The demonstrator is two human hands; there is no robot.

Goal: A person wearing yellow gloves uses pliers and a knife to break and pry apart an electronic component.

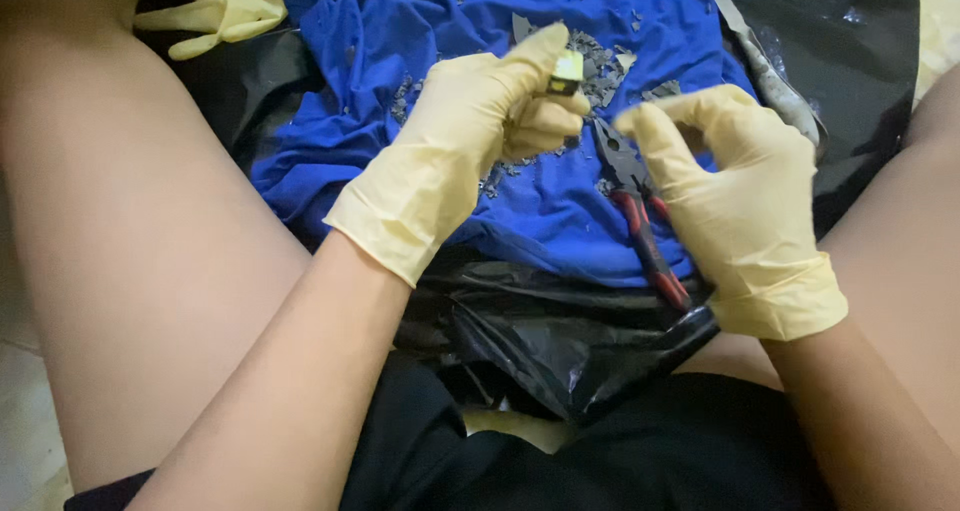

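Small yellow-and-dark piece (566,71) pinched in gloved left hand (480,121), above blue cloth (560,211) strewn with grey fragments (600,66). Gloved right hand (735,196) just beside, fingers curled, holding nothing visible. Red-handled pliers (640,221) flat on cloth, partly under right hand.

pliers (640,216) beneath hands, grey fragments (600,71) possibly sharp

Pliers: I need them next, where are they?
In the head view, the red-handled pliers lie on the blue cloth, partly under the right hand.
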